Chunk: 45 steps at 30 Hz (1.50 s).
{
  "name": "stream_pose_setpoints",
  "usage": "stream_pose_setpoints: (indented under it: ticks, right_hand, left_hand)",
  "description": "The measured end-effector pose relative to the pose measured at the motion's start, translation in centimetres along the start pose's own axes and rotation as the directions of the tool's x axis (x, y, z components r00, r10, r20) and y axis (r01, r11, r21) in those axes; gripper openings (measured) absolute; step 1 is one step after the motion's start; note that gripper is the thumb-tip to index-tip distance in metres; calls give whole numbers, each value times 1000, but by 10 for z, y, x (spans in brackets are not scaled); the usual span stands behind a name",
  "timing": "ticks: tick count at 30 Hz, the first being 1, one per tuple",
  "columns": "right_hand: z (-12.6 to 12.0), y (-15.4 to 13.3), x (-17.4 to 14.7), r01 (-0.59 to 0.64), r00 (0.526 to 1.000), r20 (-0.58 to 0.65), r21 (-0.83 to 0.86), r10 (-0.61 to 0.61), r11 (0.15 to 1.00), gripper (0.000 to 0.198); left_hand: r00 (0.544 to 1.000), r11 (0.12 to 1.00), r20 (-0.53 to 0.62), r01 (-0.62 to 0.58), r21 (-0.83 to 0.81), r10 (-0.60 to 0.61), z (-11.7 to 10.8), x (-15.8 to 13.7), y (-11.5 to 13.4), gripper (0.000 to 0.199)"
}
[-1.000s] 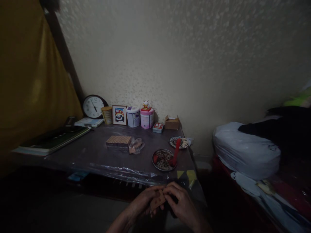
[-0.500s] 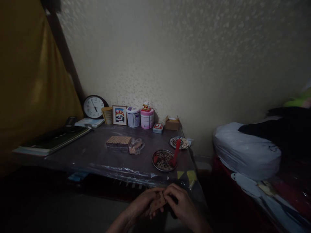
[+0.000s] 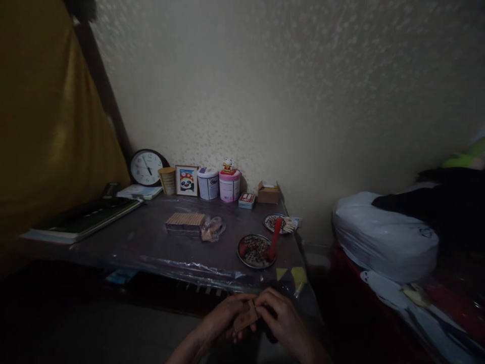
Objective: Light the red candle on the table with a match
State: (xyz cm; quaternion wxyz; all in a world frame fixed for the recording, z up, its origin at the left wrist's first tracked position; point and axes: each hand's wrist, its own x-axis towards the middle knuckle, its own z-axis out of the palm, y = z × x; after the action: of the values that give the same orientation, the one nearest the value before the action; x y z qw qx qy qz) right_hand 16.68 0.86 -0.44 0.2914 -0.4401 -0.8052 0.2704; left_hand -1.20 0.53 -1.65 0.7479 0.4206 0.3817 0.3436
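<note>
My left hand [image 3: 220,321] and my right hand [image 3: 285,323] meet low in the picture, in front of the table's near edge. Between their fingertips they hold a small flat brown piece [image 3: 246,317], like a card or thin block with red marks. Both hands pinch it; the light is dim and its detail is hard to read. On the table [image 3: 151,242] beyond lie a round patterned dish [image 3: 254,250] with a red spoon [image 3: 273,238], a second small dish [image 3: 273,221] with wooden sticks, and a flat stack of brown pieces [image 3: 185,220] beside a clear plastic bag [image 3: 212,227].
Along the wall stand a clock [image 3: 146,167], a yellow cup [image 3: 167,180], a framed panda picture [image 3: 186,180], a white tin [image 3: 208,183], a pink tin [image 3: 229,184] and a cardboard box [image 3: 268,192]. Books [image 3: 83,217] lie left. A white bag [image 3: 382,232] sits on a bed right.
The hands have stayed in place; the brown piece has tilted slightly between the fingers and sits a little lower in view.
</note>
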Motion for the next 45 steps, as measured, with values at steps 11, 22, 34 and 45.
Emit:
stream_pose_setpoints:
  ticks: [11,22,34,45]
  right_hand:
    - [2,5,0,29,1000,3,-24,-28,999,17]
    - [4,4,0,65,998,-12,-96,-67,993,17]
    - [0,7,5,33,963,-267,4,-30,999,24]
    - [0,7,5,-40,964,-256,123,70,992,13]
  left_hand:
    - [1000,1000,3,14,9,-14,4,-4,6,44]
    - [1000,1000,-3,-6,-19,6,-5,6,-7,43]
    - [983,989,-157,-113,-91,98,-4,7,1,51]
    - [963,982,-225,-168,-82,146,0,4,6,54]
